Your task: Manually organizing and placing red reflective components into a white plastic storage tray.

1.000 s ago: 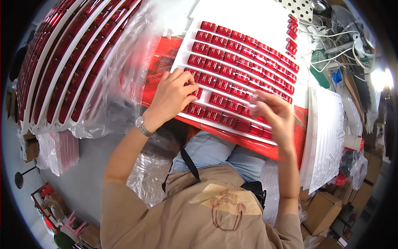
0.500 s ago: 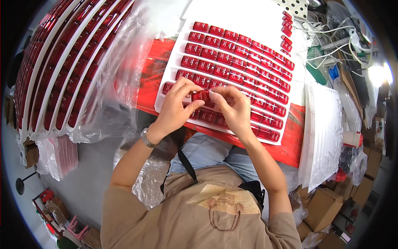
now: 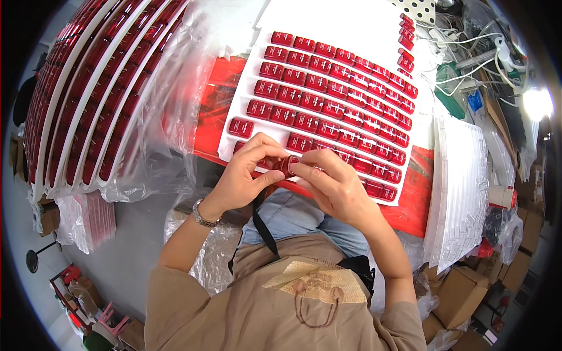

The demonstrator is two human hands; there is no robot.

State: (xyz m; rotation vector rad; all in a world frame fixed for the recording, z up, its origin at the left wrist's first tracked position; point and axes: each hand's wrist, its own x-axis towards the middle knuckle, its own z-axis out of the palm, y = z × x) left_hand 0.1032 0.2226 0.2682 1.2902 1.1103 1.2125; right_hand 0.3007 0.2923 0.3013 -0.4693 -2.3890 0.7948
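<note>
A small glossy red bottle [image 3: 286, 165] is pinched between both hands over the near edge of a white tray [image 3: 270, 131]. My left hand [image 3: 244, 175], with a metal watch on the wrist, grips its left side between thumb and fingers. From the right, my right hand [image 3: 338, 184] presses thumb and fingertips against its other end. Rows of matching red bottles [image 3: 305, 122] lie in the tray. One slot just beyond my left hand is bare, with a single red bottle [image 3: 240, 127] left of it. Fingers cover much of the held bottle.
Filled trays of red bottles [image 3: 88, 93] stand stacked at the left beside clear plastic wrap [image 3: 161, 140]. A red cover [image 3: 417, 193] lies under the tray. Loose red bottles [image 3: 405, 41] sit at the far right. White trays [image 3: 456, 193] and cardboard boxes [image 3: 461, 295] occupy the right side.
Both hands have come nearer to my body with the bottle, which has turned between the fingers. The bare slot in the tray now shows. My right hand's knuckles have rolled toward the camera.
</note>
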